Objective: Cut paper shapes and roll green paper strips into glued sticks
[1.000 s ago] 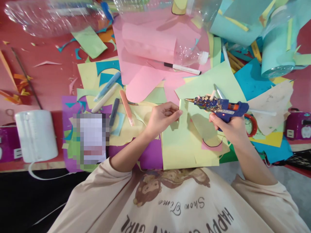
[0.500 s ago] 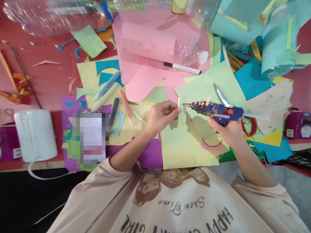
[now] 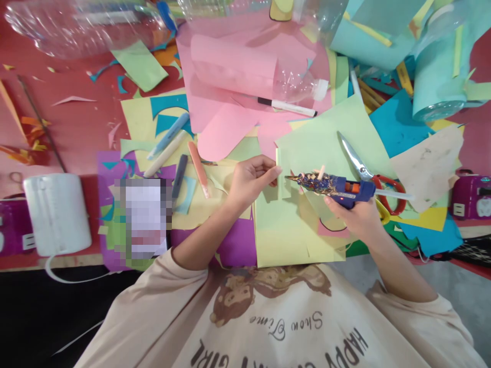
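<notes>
My left hand (image 3: 251,180) pinches a small pale green paper strip (image 3: 283,174) and holds it over a larger pale green sheet (image 3: 284,230). My right hand (image 3: 351,214) grips a blue hot glue gun (image 3: 337,185), crusted with paper scraps. Its metal nozzle points left and sits at the strip's right edge, close to my left fingertips. A glue stick pokes out of the gun's back end towards the right.
Red-handled scissors (image 3: 368,171) lie just beyond the glue gun. Coloured paper sheets and offcuts cover the red table (image 3: 76,117). Markers (image 3: 171,145), a black pen (image 3: 286,106), clear plastic bottles (image 3: 299,84) and a white tape roll (image 3: 57,212) lie around.
The glue gun has come down and to the left, its nozzle reaching the strip. My left hand turned the strip slightly. The scissors behind the gun are uncovered.
</notes>
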Demonstrator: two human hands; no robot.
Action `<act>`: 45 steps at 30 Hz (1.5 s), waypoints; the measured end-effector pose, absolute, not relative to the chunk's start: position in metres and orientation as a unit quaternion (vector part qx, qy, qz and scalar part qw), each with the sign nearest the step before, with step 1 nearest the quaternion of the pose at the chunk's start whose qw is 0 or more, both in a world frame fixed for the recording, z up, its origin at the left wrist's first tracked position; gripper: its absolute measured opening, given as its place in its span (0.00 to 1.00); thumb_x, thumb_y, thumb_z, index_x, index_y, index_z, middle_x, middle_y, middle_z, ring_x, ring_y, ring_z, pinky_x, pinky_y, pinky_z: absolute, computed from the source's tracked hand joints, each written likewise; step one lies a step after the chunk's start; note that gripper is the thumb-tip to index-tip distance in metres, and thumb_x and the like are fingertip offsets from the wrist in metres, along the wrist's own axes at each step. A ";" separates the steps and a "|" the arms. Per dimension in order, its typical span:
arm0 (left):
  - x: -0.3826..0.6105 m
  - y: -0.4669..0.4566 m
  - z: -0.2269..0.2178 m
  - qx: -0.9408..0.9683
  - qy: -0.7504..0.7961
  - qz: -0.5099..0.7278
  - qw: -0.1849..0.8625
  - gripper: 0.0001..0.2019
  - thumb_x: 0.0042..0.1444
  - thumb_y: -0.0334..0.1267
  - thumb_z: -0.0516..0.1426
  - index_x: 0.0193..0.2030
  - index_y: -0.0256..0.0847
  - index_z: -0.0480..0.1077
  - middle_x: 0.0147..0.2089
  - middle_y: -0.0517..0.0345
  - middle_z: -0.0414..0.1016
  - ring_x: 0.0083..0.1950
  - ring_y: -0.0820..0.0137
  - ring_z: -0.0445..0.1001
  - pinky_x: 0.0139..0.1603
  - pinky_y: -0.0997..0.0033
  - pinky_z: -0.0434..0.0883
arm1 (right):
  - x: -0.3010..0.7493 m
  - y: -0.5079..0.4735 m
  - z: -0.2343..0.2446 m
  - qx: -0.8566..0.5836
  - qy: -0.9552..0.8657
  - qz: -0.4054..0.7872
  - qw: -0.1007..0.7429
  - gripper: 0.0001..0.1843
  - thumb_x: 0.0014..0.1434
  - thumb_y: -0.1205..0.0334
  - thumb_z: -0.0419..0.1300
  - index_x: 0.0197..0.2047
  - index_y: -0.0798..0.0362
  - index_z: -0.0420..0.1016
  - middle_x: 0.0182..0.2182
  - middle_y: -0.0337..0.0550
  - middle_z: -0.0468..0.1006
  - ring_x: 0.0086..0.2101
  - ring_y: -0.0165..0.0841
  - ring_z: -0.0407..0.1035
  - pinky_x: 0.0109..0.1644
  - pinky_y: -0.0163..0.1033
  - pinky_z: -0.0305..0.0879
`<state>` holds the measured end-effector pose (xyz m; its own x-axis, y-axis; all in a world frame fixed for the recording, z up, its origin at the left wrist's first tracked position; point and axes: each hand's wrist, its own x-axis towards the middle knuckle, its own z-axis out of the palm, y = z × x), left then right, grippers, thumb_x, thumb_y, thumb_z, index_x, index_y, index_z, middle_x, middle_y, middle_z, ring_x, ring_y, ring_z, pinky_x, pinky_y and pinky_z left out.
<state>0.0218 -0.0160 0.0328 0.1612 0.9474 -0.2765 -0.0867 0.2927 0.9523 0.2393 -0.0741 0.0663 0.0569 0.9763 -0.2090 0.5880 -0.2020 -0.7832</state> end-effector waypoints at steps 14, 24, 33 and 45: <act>0.019 -0.013 0.026 0.406 0.499 0.434 0.631 0.12 0.44 0.42 0.65 0.24 0.38 0.69 0.20 0.65 0.69 0.21 0.79 0.70 0.24 0.80 0.71 | 0.240 -0.090 0.056 -0.688 -0.572 0.387 0.223 0.07 0.48 0.58 0.62 0.23 0.51 0.70 0.17 0.37 0.73 0.20 0.32 0.67 0.23 0.35 0.67; 0.019 -0.011 0.022 0.400 0.495 0.448 0.627 0.14 0.43 0.44 0.66 0.23 0.38 0.69 0.19 0.66 0.68 0.20 0.80 0.70 0.22 0.82 0.71 | 0.239 -0.092 0.060 -0.681 -0.581 0.398 0.201 0.07 0.49 0.59 0.59 0.23 0.52 0.72 0.20 0.41 0.76 0.23 0.35 0.69 0.25 0.37 0.69; 0.019 -0.011 0.023 0.398 0.497 0.447 0.628 0.14 0.42 0.44 0.67 0.23 0.38 0.68 0.19 0.67 0.68 0.20 0.80 0.69 0.22 0.82 0.71 | 0.241 -0.096 0.056 -0.673 -0.591 0.386 0.220 0.06 0.49 0.60 0.60 0.24 0.52 0.72 0.19 0.40 0.75 0.21 0.33 0.68 0.24 0.35 0.68; 0.021 -0.015 0.029 0.414 0.483 0.427 0.643 0.15 0.42 0.45 0.67 0.24 0.37 0.69 0.20 0.65 0.69 0.21 0.79 0.70 0.24 0.80 0.71 | 0.243 -0.090 0.056 -0.675 -0.608 0.332 0.254 0.05 0.50 0.59 0.61 0.26 0.51 0.73 0.19 0.38 0.76 0.20 0.34 0.70 0.24 0.37 0.68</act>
<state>0.0208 -0.0146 0.0294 0.1690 0.9487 -0.2672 -0.1504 0.2927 0.9443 0.2428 -0.0904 0.0559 0.0390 0.9895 -0.1393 0.6524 -0.1308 -0.7465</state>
